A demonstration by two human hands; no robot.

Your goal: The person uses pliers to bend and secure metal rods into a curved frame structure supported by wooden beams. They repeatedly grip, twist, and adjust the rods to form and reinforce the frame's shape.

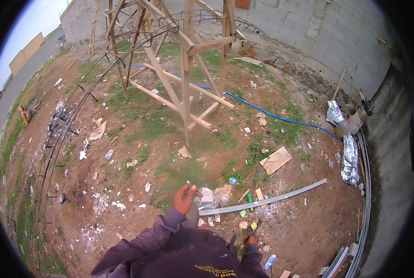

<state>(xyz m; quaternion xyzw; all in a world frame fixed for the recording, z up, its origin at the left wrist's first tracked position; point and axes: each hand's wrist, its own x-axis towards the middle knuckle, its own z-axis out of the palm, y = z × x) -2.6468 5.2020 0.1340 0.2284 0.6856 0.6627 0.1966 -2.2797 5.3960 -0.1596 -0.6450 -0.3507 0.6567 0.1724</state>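
The person's right hand (251,240), low beside the body, is closed around a thin, dark tool (258,225), its kind unclear; the tool juts up from the fist over littered ground (137,222). The left hand (184,200) is raised in front of the chest with its fingers bent; whether they pinch anything cannot be told.

Just ahead, one grey strip (272,200) lies across the ground, edging the nearer space on the right. Beyond it are one board (276,160) and one blue hose (281,118), which runs back past one wooden stand (187,69). Two poles (170,104) cross the stand's lower part. Ground stretches leftward from the left hand to a long rebar frame (119,60), giving room sideways. A grey wall (397,125) bounds the right, with two foil bundles (350,162) near it. One green container (250,202) lies beside the strip, and one blue packet (270,262) near the right hand.
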